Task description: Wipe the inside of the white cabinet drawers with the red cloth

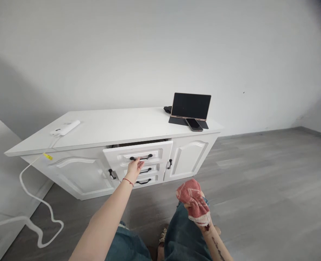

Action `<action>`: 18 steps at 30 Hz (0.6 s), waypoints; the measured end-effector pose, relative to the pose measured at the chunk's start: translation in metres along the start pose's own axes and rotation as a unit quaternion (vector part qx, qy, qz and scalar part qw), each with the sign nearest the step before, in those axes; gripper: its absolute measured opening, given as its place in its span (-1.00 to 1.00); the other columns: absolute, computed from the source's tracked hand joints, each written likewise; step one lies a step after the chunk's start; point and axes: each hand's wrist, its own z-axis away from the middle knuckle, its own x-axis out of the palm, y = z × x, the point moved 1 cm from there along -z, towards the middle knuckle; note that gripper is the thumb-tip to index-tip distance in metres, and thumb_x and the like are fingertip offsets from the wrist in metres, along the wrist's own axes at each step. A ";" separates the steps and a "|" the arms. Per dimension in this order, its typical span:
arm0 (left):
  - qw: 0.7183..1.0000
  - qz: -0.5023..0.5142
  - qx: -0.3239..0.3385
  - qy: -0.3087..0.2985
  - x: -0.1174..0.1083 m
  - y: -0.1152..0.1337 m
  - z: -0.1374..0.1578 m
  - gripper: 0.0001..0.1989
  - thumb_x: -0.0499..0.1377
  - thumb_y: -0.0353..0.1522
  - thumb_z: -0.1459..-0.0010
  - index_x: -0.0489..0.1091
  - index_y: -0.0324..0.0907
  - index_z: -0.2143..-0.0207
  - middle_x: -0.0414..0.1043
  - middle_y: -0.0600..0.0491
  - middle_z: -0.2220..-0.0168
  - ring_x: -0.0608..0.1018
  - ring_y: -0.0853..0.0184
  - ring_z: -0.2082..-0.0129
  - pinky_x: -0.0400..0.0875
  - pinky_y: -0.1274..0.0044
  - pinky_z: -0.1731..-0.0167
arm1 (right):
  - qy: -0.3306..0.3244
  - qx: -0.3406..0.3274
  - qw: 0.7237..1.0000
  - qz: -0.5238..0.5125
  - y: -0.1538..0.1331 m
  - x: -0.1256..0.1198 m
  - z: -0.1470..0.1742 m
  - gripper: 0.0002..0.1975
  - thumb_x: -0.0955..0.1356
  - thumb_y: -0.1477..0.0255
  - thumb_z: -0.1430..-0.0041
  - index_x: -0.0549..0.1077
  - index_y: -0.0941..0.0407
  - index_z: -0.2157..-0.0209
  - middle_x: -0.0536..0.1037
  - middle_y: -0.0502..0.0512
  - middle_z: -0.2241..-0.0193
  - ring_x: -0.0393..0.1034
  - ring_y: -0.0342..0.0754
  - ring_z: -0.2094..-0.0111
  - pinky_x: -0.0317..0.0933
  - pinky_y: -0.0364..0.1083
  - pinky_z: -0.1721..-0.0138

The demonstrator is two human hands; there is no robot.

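Observation:
My left hand [134, 167], with a thin red string round its wrist, reaches to the black handle [146, 157] of the top drawer [160, 149]. Its fingers are closed on the left part of that handle. This drawer stands a little way out, leaving a dark gap under the cabinet top. In my right hand [202, 228] is a red and white cloth [193, 199], held low in front of my right knee. The cloth drapes over most of the hand, so its fingers are largely hidden.
The white cabinet [122, 125] stands against the wall. On it are a tablet on a stand [191, 106], a phone [194, 124], a dark item [167, 109] and a white power strip [68, 128]. Its white cable [50, 210] hangs to the floor at the left.

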 end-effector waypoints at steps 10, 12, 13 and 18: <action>0.999 -0.007 -0.009 0.031 0.015 0.009 -0.024 -0.87 0.16 -0.58 -0.19 0.36 -0.23 0.39 0.42 0.09 0.55 0.57 0.44 0.51 0.59 0.53 0.30 | 0.027 -0.307 0.933 0.185 0.013 -0.008 0.033 -0.76 0.41 0.52 0.01 0.45 0.08 0.23 0.59 0.12 0.26 0.49 0.08 0.14 0.35 0.08 -0.02; 0.999 -0.010 -0.011 0.034 0.017 0.010 -0.027 -0.89 0.16 -0.57 -0.20 0.38 -0.24 0.36 0.42 0.08 0.55 0.57 0.43 0.50 0.58 0.53 0.29 | 0.022 -0.313 0.930 0.191 0.014 -0.005 0.036 -0.75 0.40 0.50 0.02 0.44 0.05 0.23 0.59 0.10 0.28 0.50 0.07 0.18 0.36 0.08 0.00; 0.999 -0.011 -0.012 0.035 0.018 0.011 -0.029 -0.90 0.15 -0.56 -0.21 0.39 -0.24 0.34 0.42 0.08 0.54 0.57 0.43 0.50 0.58 0.53 0.29 | 0.014 -0.316 0.929 0.191 0.014 -0.004 0.037 -0.74 0.40 0.51 0.02 0.44 0.05 0.23 0.59 0.09 0.28 0.50 0.07 0.19 0.36 0.08 0.01; 0.999 -0.018 -0.021 0.036 0.019 0.012 -0.036 -0.92 0.15 -0.56 -0.20 0.40 -0.26 0.31 0.42 0.06 0.52 0.56 0.42 0.49 0.57 0.52 0.27 | -0.007 -0.309 0.936 0.166 0.011 -0.004 0.039 -0.73 0.35 0.59 0.04 0.44 0.05 0.24 0.58 0.07 0.25 0.49 0.06 0.16 0.38 0.07 0.05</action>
